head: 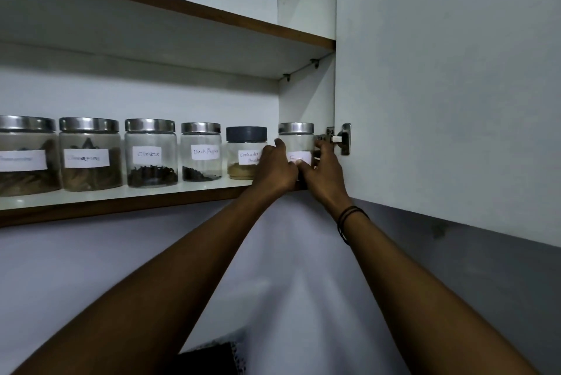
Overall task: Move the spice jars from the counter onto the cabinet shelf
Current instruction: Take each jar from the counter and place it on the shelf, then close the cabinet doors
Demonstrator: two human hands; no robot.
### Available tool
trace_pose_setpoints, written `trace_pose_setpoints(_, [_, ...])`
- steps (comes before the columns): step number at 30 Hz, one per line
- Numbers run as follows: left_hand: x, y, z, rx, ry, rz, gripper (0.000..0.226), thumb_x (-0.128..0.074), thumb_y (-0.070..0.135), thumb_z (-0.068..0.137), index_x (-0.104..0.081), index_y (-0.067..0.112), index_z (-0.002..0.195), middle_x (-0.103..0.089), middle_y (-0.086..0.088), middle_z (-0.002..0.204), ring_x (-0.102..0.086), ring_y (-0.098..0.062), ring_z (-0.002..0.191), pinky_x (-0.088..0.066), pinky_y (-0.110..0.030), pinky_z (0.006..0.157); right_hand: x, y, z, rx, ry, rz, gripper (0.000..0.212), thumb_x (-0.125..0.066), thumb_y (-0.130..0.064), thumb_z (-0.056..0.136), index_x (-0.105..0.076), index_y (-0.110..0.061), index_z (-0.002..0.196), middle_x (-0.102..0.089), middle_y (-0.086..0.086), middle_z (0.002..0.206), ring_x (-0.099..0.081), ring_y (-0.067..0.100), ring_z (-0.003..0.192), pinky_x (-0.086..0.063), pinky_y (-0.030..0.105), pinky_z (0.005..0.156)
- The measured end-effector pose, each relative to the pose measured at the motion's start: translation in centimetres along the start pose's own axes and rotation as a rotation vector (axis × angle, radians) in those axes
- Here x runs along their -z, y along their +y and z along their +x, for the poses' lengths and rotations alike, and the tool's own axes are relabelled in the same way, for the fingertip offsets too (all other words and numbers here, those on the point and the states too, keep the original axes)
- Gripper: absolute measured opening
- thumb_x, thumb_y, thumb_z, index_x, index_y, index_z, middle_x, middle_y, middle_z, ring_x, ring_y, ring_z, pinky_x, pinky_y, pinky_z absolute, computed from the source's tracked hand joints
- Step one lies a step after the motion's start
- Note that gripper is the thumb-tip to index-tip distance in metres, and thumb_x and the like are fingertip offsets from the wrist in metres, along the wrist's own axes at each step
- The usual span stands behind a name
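Six labelled glass jars stand in a row on the cabinet shelf [121, 197]. Both hands cup the rightmost jar [297, 143], by the door hinge [340, 139]: the left hand [274, 169] and right hand [323, 172] curl round its lower half, hiding its contents. Beside it, the coriander powder jar [246, 153] holds tan powder, the black pepper jar [201, 151] and cloves jar [151, 153] dark spice.

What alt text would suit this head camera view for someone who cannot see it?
Both hands, left hand and right hand, grip the end jar on the cabinet shelf. Five labelled jars line up to its left, including cloves.
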State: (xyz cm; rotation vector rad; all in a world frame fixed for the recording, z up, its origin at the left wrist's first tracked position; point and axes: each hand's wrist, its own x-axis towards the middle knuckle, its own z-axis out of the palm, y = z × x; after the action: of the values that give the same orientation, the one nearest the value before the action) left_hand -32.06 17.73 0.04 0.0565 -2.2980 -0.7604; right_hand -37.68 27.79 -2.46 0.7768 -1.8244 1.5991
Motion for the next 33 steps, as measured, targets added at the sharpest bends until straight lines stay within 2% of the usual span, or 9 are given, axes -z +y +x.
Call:
trace_pose_setpoints(3, [-0.1, -0.3, 0.1, -0.013, 0.012, 0.053, 0.054, -0.053, 0.016, 0.097, -0.036, 0.0, 0.145, -0.045, -0.025, 0.138, -0.045, -0.036, 0.128, -0.04, -0.037, 0.103, -0.2, 0.5, 0.2, 0.033, -0.022, -0.113, 0.04, -0.065, -0.02, 0.088, -0.052, -0.015, 0.127, -0.064, 0.004, 0.117, -0.063, 0.021, 0.103, -0.052, 0.034, 0.086])
trace_pose_setpoints(6, [-0.1, -0.4, 0.0, -0.033, 0.034, 0.054, 0.04, -0.054, 0.014, 0.095, -0.048, -0.002, 0.131, -0.05, -0.025, 0.13, -0.049, -0.036, 0.121, -0.04, -0.037, 0.097, -0.1, 0.2, 0.2, 0.02, -0.073, -0.186, 0.039, -0.062, -0.02, 0.09, -0.053, -0.017, 0.128, -0.067, 0.005, 0.118, -0.064, 0.021, 0.102, -0.049, 0.03, 0.082])
trace_pose_setpoints(9, [0.0, -0.4, -0.4, -0.048, 0.041, -0.007, 0.038, -0.054, 0.014, 0.095, -0.052, -0.001, 0.13, -0.053, -0.023, 0.13, -0.051, -0.034, 0.12, -0.042, -0.037, 0.098, 0.5, -0.7, 0.0, -0.024, -0.169, -0.212, 0.04, -0.062, -0.021, 0.089, -0.052, -0.017, 0.128, -0.067, 0.005, 0.116, -0.064, 0.021, 0.101, -0.052, 0.032, 0.084])
trace_pose_setpoints(13, [0.0, -0.1, -1.7, -0.092, 0.054, -0.127, 0.035, -0.052, 0.021, 0.098, -0.057, 0.0, 0.126, -0.058, -0.018, 0.13, -0.054, -0.031, 0.119, -0.036, -0.027, 0.088, 1.5, -2.1, -1.4, -0.028, -0.205, -0.217, 0.029, -0.056, -0.022, 0.093, -0.055, -0.015, 0.121, -0.067, 0.006, 0.117, -0.063, 0.023, 0.104, -0.052, 0.035, 0.087])
trace_pose_setpoints(18, [0.1, 1.8, -3.7, -0.184, 0.032, -0.216, 0.044, -0.046, 0.034, 0.103, -0.051, 0.012, 0.141, -0.053, -0.008, 0.144, -0.048, -0.023, 0.132, -0.032, -0.024, 0.101, 3.9, -4.8, -3.3, 0.077, -0.226, -0.279, 0.013, -0.057, -0.016, 0.09, -0.058, -0.012, 0.102, -0.066, 0.007, 0.106, -0.061, 0.022, 0.097, -0.043, 0.029, 0.075])
trace_pose_setpoints(21, [0.3, 4.2, -5.1, -0.285, 0.035, -0.305, 0.035, -0.042, 0.032, 0.104, -0.057, 0.017, 0.132, -0.062, -0.004, 0.132, -0.056, -0.019, 0.123, -0.041, -0.029, 0.101, 6.2, -6.9, -4.2, 0.197, -0.181, -0.325, 0.02, -0.058, -0.013, 0.087, -0.063, -0.015, 0.107, -0.068, 0.003, 0.107, -0.06, 0.017, 0.096, -0.042, 0.027, 0.076])
trace_pose_setpoints(25, [0.8, 8.0, -6.6, -0.395, 0.034, -0.389, 0.034, -0.04, 0.035, 0.101, -0.06, 0.022, 0.125, -0.066, 0.002, 0.12, -0.06, -0.011, 0.111, -0.047, -0.033, 0.097, 10.0, -9.2, -5.0, 0.244, -0.092, -0.453, 0.027, -0.055, -0.019, 0.089, -0.062, -0.018, 0.115, -0.065, 0.003, 0.112, -0.059, 0.018, 0.103, -0.047, 0.03, 0.084])
trace_pose_setpoints(29, [0.7, 12.3, -7.8, -0.457, -0.017, -0.403, 0.04, -0.038, 0.036, 0.101, -0.055, 0.02, 0.133, -0.062, -0.004, 0.131, -0.057, -0.018, 0.122, -0.044, -0.046, 0.106, 14.2, -11.5, -6.0, 0.282, 0.001, -0.637, 0.034, -0.052, -0.019, 0.091, -0.057, -0.016, 0.125, -0.062, 0.006, 0.12, -0.057, 0.024, 0.11, -0.048, 0.041, 0.092])
trace_pose_setpoints(33, [0.2, 16.0, -9.2, -0.523, -0.042, -0.452, 0.045, -0.036, 0.033, 0.099, -0.048, 0.023, 0.141, -0.058, -0.001, 0.138, -0.054, -0.015, 0.127, -0.044, -0.044, 0.108, 18.2, -13.5, -7.0, 0.366, 0.165, -0.879, 0.036, -0.05, -0.018, 0.09, -0.06, -0.011, 0.123, -0.065, 0.009, 0.114, -0.059, 0.03, 0.103, -0.045, 0.041, 0.088])
